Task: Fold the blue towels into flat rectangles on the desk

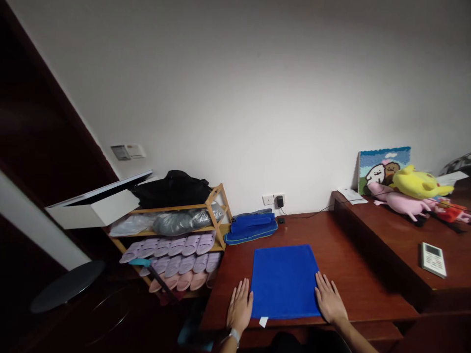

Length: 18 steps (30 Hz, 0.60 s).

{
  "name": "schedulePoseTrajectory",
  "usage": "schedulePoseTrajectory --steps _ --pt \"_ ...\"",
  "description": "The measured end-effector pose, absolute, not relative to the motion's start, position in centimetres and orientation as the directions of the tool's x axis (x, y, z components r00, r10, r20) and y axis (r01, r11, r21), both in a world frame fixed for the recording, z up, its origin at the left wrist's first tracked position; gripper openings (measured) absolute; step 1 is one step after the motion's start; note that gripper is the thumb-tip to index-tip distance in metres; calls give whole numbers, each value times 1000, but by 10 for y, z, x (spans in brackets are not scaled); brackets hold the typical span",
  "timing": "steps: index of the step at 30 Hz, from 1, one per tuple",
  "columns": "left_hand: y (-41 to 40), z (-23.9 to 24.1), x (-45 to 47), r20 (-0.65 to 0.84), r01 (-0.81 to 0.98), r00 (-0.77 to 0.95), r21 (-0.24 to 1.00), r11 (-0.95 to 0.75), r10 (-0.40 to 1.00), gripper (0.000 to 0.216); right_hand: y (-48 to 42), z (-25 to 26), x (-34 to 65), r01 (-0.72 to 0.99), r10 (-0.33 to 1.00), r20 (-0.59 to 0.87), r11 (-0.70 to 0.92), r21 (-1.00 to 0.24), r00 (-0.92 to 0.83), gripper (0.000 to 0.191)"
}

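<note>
A blue cloth (pixel 285 282) lies spread flat on the brown wooden table (pixel 353 274), with a small white tag (pixel 263 321) at its near left corner. My left hand (pixel 240 305) rests palm down on the table at the cloth's left edge, fingers stretched out and holding nothing. On the other side, my right hand (pixel 330 299) lies flat by the right edge, its fingertips at or touching the cloth. A band is on my left wrist.
A folded blue bag (pixel 252 227) sits at the table's back left. Left stands a shoe rack (pixel 217 215) with several slippers and a black bag (pixel 174 190). A higher surface on the right bears a calculator (pixel 433 260) and plush toys (pixel 415 184). A black plug (pixel 280 201) is in the wall.
</note>
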<state>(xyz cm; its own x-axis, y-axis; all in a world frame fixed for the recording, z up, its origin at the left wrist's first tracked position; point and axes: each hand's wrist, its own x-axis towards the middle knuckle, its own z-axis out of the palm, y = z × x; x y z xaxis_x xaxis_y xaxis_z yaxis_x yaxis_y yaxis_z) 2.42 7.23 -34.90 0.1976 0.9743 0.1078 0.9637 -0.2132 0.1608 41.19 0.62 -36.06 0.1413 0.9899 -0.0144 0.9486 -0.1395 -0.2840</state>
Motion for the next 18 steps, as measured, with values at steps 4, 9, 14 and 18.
schedulePoseTrajectory --steps 4,9,14,18 --pt "73 -354 26 162 955 206 182 -235 965 56 7 -361 412 951 989 -25 -145 -272 143 69" --pt "74 -355 25 159 956 191 194 -221 969 56 11 -370 416 943 990 -34 -144 -299 140 68" --pt "75 -359 22 190 946 193 223 -233 963 55 34 -376 424 935 987 -18 -159 -318 162 69" --pt "75 -362 20 188 946 184 233 -226 965 56 74 -363 430 930 982 -72 -190 -314 176 72"
